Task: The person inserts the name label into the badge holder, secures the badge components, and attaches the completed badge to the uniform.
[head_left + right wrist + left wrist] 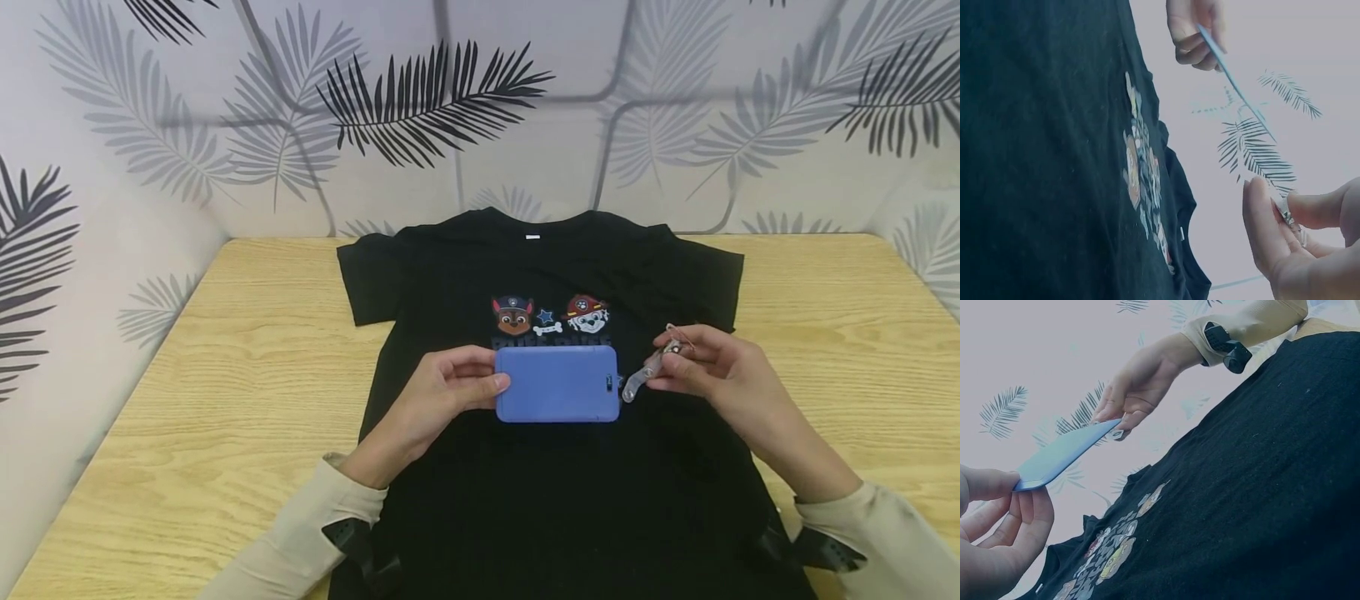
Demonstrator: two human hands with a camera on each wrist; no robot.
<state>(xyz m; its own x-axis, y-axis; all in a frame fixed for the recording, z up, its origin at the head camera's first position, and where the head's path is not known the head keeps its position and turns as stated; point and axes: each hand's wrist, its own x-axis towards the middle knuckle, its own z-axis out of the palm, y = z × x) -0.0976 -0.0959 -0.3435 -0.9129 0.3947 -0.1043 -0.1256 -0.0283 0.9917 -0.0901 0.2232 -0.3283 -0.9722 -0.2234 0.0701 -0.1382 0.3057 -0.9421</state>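
Note:
A flat blue badge holder (557,385) is held sideways in the air over a black T-shirt (562,492). My left hand (438,400) pinches its left end between thumb and fingers; in the left wrist view the holder (1066,453) appears as a thin, tilted slab. At its right end is a small dark slot. My right hand (738,383) pinches a small badge clip (672,346) with a clear strap (639,382), whose free end hangs close beside that slot. The fingers partly cover the clip's metal part.
The shirt lies spread on a wooden table (247,392), its collar toward the wall. Cartoon dog faces (587,315) are printed on its chest, with lettering partly hidden by the holder. A pale wall (525,167) with a leaf pattern stands behind the table.

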